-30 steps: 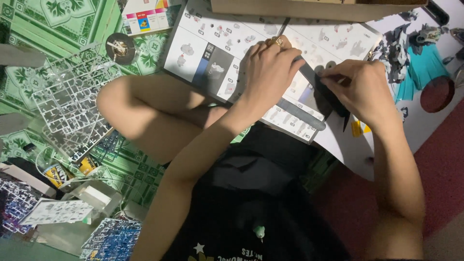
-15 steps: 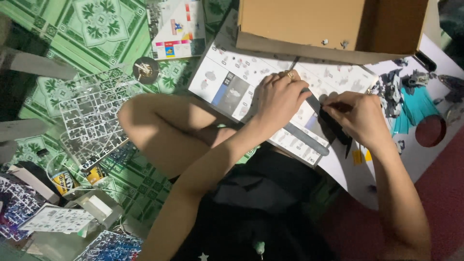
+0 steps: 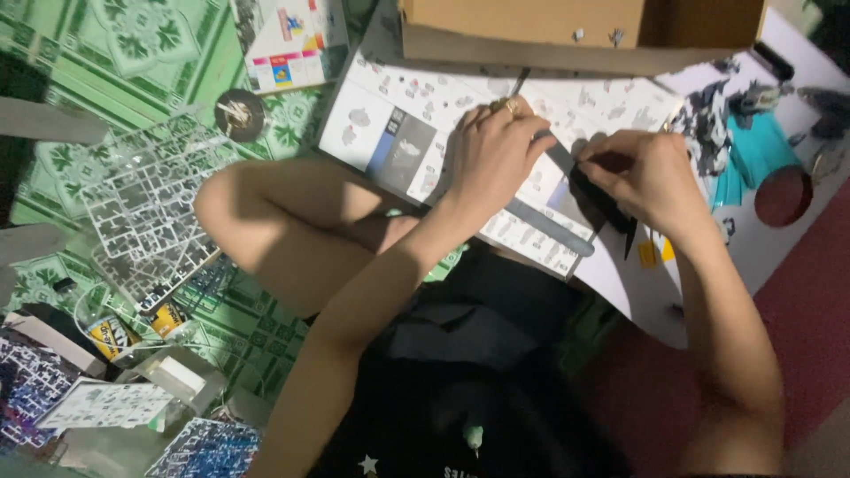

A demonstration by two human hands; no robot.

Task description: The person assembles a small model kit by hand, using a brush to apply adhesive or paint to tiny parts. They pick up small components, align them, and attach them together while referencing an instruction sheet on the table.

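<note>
My left hand (image 3: 494, 150) rests knuckles-up on an open instruction booklet (image 3: 398, 133) that lies across my lap and the floor. Its fingers close over one end of a flat grey stick (image 3: 558, 159). The stick runs toward my right hand (image 3: 651, 173), which pinches a narrow black part (image 3: 609, 208) just right of the left hand. The part's pointed end hangs below the fingers. A second grey strip (image 3: 553, 232) lies on the booklet under both hands. How the stick meets the black part is hidden by my fingers.
A brown cardboard box (image 3: 531, 26) stands just beyond the booklet. Clear plastic part frames (image 3: 146, 221) lie on the green patterned floor at left, with small jars (image 3: 111, 335) and boxes below them. A dark model figure (image 3: 708, 119), teal pieces (image 3: 753, 155) and a red disc (image 3: 784, 195) sit at right.
The view has shifted so the cardboard box now fills the top. Both hands stay together on the booklet, with only small movement of the right hand's fingers.
</note>
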